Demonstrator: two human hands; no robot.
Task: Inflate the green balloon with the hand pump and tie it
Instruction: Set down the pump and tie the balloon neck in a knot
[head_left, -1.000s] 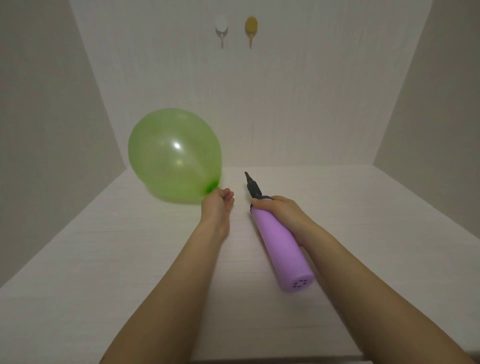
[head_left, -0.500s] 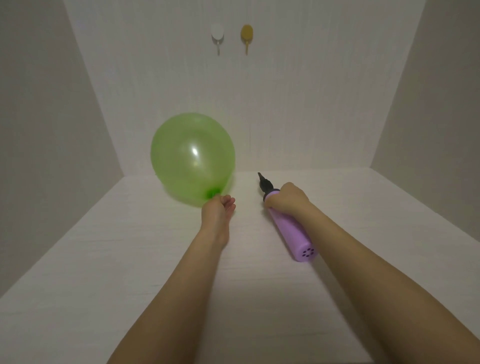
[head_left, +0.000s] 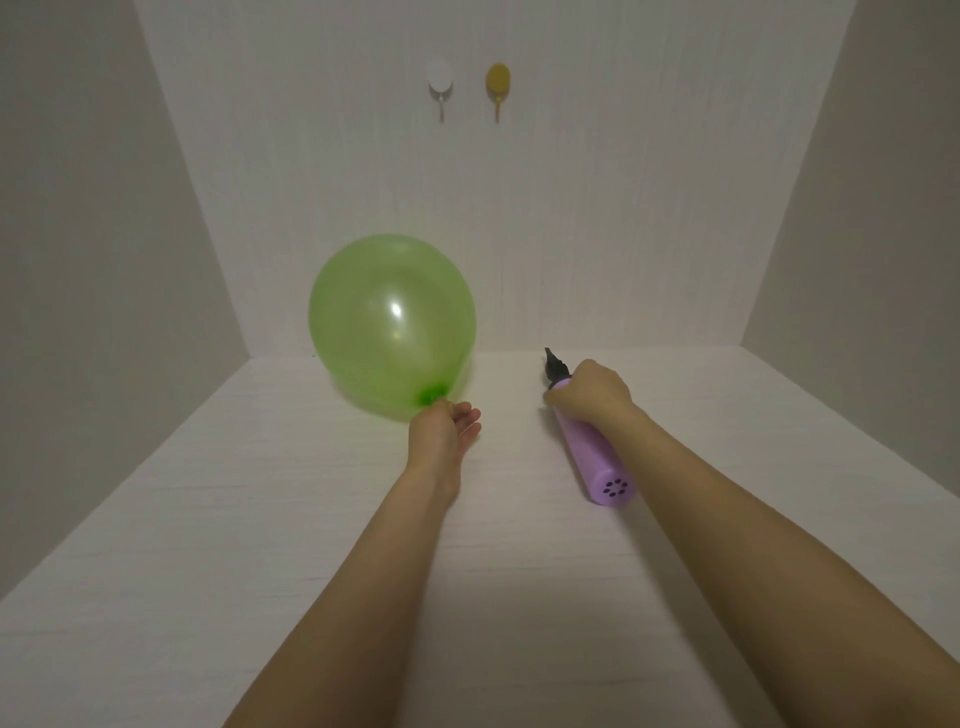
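Observation:
The green balloon (head_left: 392, 325) is inflated and round, held up over the far left part of the white surface. My left hand (head_left: 441, 428) pinches its dark green neck from below, so the neck end is hidden in my fingers. To the right, my right hand (head_left: 589, 389) grips the front end of the purple hand pump (head_left: 597, 457). The pump's black nozzle (head_left: 555, 365) points away toward the back wall, clear of the balloon. Its rear cap with small holes faces me.
A white table surface (head_left: 260, 545) is boxed in by pale walls at the left, back and right. Two hooks, one white (head_left: 440, 85) and one yellow (head_left: 497, 83), are stuck high on the back wall.
The balloon has swung from the left toward the centre with my left hand. My right hand has carried the pump farther away from me and to the right.

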